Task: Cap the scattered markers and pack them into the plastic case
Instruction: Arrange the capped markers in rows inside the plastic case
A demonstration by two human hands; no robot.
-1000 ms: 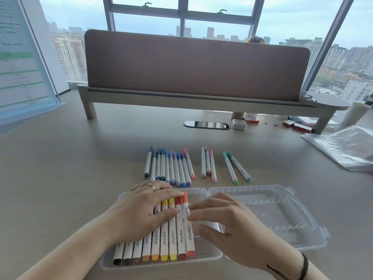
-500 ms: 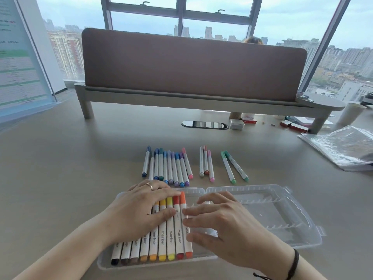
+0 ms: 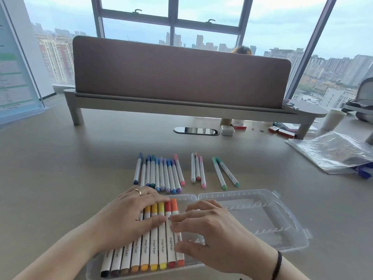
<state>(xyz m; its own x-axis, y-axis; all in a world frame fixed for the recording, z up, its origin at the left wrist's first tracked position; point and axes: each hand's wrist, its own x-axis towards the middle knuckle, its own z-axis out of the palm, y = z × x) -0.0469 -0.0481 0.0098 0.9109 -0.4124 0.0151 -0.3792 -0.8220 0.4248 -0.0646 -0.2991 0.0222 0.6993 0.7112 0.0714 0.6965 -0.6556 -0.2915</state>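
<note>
pressing flat as before, left hand (image 3: 129,217) steadies markers (image 3: 154,251); right hand (image 3: 210,237) now touches them, fingers relaxed.

Clear plastic case (image 3: 262,219) open flat at 6 o'clock; nine capped warm-coloured markers (image 3: 153,251) side by side in left half. Loose capped markers (image 3: 161,174) at 12 o'clock.

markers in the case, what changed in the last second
The right hand slid left until its fingertips met the orange marker. The left hand stayed pressed flat on the packed row; the loose markers on the desk and the case did not move.
</note>
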